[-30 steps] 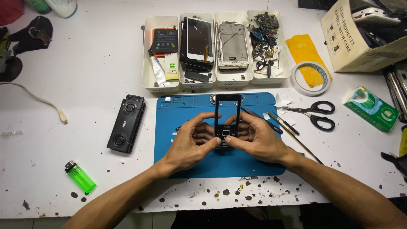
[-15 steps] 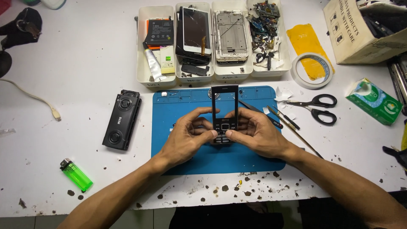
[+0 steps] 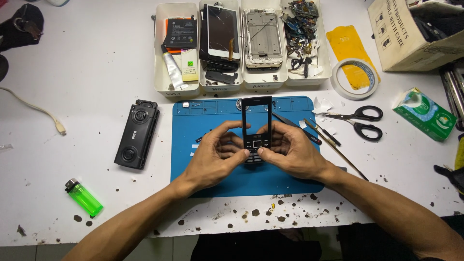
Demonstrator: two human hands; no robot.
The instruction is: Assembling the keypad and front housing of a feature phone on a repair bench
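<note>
Over the blue mat (image 3: 217, 174) we hold a black phone frame (image 3: 256, 125) upright between both hands. Our left hand (image 3: 212, 157) curls narrow around its lower left edge, thumb and fingertips pinching by the keypad. Our right hand (image 3: 292, 152) closes on the lower right edge the same way, thumb pressed near the keys. Both hands grip the frame; neither is spread wide.

The frame sits above the middle of the mat, its top end pointing toward the mat's far edge. Its screen window is an empty opening, so we see the mat straight through it, while the keypad part at the bottom looks filled in. We judge the phone to be partly stripped or partly rebuilt: the front shell and keys are together, the display is absent, and no back shell shows on it. We cannot tell whether a board sits behind the keys.

Left of the mat lies a black speaker (image 3: 137, 134), and farther left and nearer us a green lighter (image 3: 84, 197). Beyond the mat's far edge stand white trays (image 3: 166, 89) with phone parts. Right of the mat rest scissors (image 3: 360, 121), a tape roll (image 3: 355, 79) and a green tissue pack (image 3: 425, 113). Thin tools (image 3: 328, 142) lie at the mat's right edge, untouched.
</note>
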